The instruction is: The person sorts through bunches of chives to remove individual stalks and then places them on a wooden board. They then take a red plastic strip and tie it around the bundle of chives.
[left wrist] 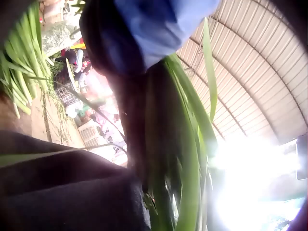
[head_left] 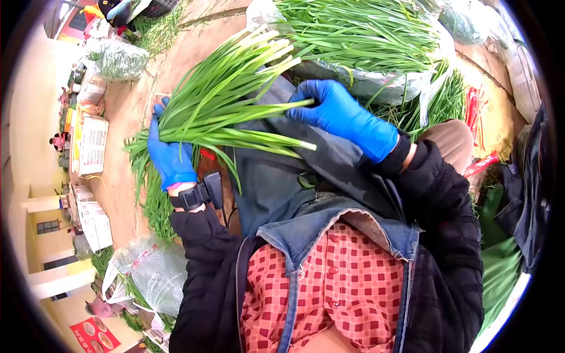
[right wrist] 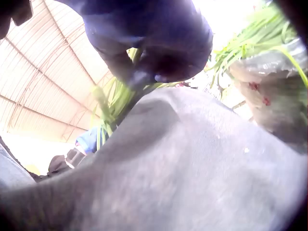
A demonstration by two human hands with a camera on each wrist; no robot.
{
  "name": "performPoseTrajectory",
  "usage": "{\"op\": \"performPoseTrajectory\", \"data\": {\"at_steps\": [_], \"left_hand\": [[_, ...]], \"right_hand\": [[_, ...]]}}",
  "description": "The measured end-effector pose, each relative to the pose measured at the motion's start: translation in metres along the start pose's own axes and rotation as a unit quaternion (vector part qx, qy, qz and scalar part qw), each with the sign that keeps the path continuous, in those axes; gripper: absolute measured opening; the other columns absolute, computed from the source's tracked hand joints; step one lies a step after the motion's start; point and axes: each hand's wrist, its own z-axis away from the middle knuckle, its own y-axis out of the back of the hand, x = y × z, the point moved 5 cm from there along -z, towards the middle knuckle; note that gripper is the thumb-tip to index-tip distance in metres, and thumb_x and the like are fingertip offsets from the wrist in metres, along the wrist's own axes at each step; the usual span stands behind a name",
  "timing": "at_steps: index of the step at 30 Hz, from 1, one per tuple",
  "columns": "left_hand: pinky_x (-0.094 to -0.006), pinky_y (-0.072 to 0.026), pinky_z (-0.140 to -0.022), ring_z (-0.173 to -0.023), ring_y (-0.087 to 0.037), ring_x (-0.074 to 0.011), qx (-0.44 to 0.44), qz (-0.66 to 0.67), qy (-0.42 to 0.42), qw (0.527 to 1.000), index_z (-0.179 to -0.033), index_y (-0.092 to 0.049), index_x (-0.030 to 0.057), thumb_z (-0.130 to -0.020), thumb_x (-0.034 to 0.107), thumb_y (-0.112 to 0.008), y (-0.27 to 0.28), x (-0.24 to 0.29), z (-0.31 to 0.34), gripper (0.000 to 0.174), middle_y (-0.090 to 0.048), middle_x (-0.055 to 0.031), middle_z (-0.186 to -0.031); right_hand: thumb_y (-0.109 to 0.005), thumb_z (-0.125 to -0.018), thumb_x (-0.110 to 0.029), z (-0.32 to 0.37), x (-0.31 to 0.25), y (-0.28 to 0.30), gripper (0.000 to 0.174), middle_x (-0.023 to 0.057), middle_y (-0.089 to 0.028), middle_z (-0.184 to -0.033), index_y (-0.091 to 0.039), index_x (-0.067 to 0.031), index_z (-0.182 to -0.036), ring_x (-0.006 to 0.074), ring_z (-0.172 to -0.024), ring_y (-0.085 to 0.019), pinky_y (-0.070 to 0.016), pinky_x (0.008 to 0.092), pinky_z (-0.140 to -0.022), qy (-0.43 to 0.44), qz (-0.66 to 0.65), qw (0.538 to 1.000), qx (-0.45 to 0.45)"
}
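Note:
My left hand (head_left: 168, 154), in a blue glove, grips a bunch of garlic chives (head_left: 215, 97) by its leafy part. The pale cut ends fan out to the upper right, and a few stalks stick out lower toward my lap. At the side of the bunch, my blue-gloved right hand (head_left: 347, 115) pinches a stalk between thumb and fingertips near its pale end. The right wrist view shows that hand (right wrist: 149, 38) with green chives between its fingers. In the left wrist view, long leaves (left wrist: 190, 144) hang down below the blue glove (left wrist: 154, 29).
A big heap of chives (head_left: 359, 35) lies in a plastic bag ahead. Red strips (head_left: 472, 112) lie at the right. More chives (head_left: 156, 200) are under my left hand, beside a clear plastic bag (head_left: 156, 276). White crates (head_left: 93, 144) stand at far left.

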Motion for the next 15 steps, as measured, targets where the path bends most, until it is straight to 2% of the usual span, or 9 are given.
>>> {"op": "performPoseTrajectory", "data": {"at_steps": [1, 3, 5, 7, 9, 11, 13, 15], "left_hand": [[-0.0407, -0.0397, -0.101, -0.114, -0.053, -0.0216, 0.004, 0.000, 0.001, 1.000, -0.108, -0.061, 0.0055, -0.096, 0.018, -0.041, -0.001, -0.001, 0.000, 0.026, -0.058, -0.0097, -0.121], [-0.0413, -0.0395, -0.101, -0.114, -0.053, -0.0218, 0.010, 0.076, 0.030, 0.997, -0.107, -0.061, 0.0058, -0.096, 0.017, -0.041, -0.006, -0.005, -0.001, 0.026, -0.058, -0.0100, -0.120], [-0.0408, -0.0399, -0.101, -0.113, -0.054, -0.0216, 0.028, 0.051, 0.009, 0.998, -0.106, -0.061, 0.0056, -0.095, 0.017, -0.042, -0.011, -0.002, 0.000, 0.025, -0.059, -0.0101, -0.119], [-0.0393, -0.0414, -0.099, -0.111, -0.055, -0.0210, 0.026, 0.084, 0.004, 0.996, -0.106, -0.061, 0.0049, -0.095, 0.015, -0.043, -0.003, 0.002, -0.005, 0.024, -0.059, -0.0104, -0.118], [-0.0379, -0.0429, -0.098, -0.109, -0.056, -0.0205, 0.030, 0.089, -0.004, 0.996, -0.105, -0.061, 0.0034, -0.094, 0.014, -0.044, 0.001, 0.010, -0.003, 0.023, -0.060, -0.0112, -0.117], [-0.0383, -0.0433, -0.098, -0.110, -0.055, -0.0204, -0.003, 0.060, -0.015, 0.998, -0.106, -0.061, 0.0028, -0.094, 0.014, -0.044, 0.001, 0.021, -0.012, 0.023, -0.059, -0.0116, -0.117], [-0.0387, -0.0432, -0.098, -0.109, -0.056, -0.0207, 0.008, 0.051, -0.041, 0.998, -0.108, -0.060, 0.0031, -0.094, 0.014, -0.044, -0.011, 0.031, -0.013, 0.024, -0.059, -0.0115, -0.118], [-0.0384, -0.0432, -0.098, -0.108, -0.057, -0.0220, -0.052, -0.033, -0.087, 0.994, -0.108, -0.060, 0.0037, -0.094, 0.014, -0.043, -0.033, 0.054, -0.013, 0.024, -0.059, -0.0116, -0.117]], "right_hand": [[-0.070, -0.076, -0.018, -0.001, -0.008, 0.007, 0.018, 0.0088, -0.064, -0.071, -0.066, -0.0030, -0.085, 0.0155, -0.064, -0.060, -0.0485, 0.0303, -0.062, 0.027, 0.100, 0.994, 0.024], [-0.069, -0.075, -0.022, -0.005, -0.009, 0.018, 0.021, 0.0124, -0.065, -0.074, -0.066, -0.0040, -0.086, 0.0210, -0.067, -0.063, -0.0491, 0.0328, -0.064, 0.028, 0.122, 0.991, 0.050], [-0.067, -0.074, -0.026, 0.000, -0.019, 0.036, 0.023, 0.0139, -0.065, -0.076, -0.066, -0.0065, -0.087, 0.0272, -0.070, -0.064, -0.0499, 0.0350, -0.066, 0.071, 0.283, 0.947, 0.136], [-0.066, -0.074, -0.024, 0.009, -0.004, 0.068, 0.021, 0.0128, -0.066, -0.078, -0.065, -0.0078, -0.086, 0.0289, -0.072, -0.064, -0.0502, 0.0360, -0.067, 0.007, 0.229, 0.961, 0.153], [-0.065, -0.074, -0.022, 0.021, 0.010, 0.110, 0.017, 0.0117, -0.066, -0.079, -0.065, -0.0085, -0.083, 0.0293, -0.075, -0.065, -0.0502, 0.0378, -0.065, -0.001, 0.354, 0.912, 0.207], [-0.065, -0.073, -0.020, 0.038, 0.015, 0.139, 0.014, 0.0117, -0.065, -0.076, -0.065, -0.0095, -0.082, 0.0305, -0.073, -0.064, -0.0496, 0.0401, -0.063, 0.022, 0.494, 0.832, 0.252], [-0.064, -0.073, -0.019, 0.049, 0.038, 0.163, 0.014, 0.0122, -0.064, -0.074, -0.065, -0.0101, -0.084, 0.0322, -0.071, -0.063, -0.0489, 0.0411, -0.061, -0.004, 0.673, 0.714, 0.194], [-0.064, -0.074, -0.019, 0.067, 0.079, 0.152, 0.016, 0.0127, -0.064, -0.078, -0.065, -0.0110, -0.088, 0.0339, -0.071, -0.062, -0.0494, 0.0408, -0.062, -0.134, 0.738, 0.660, -0.054]]}}
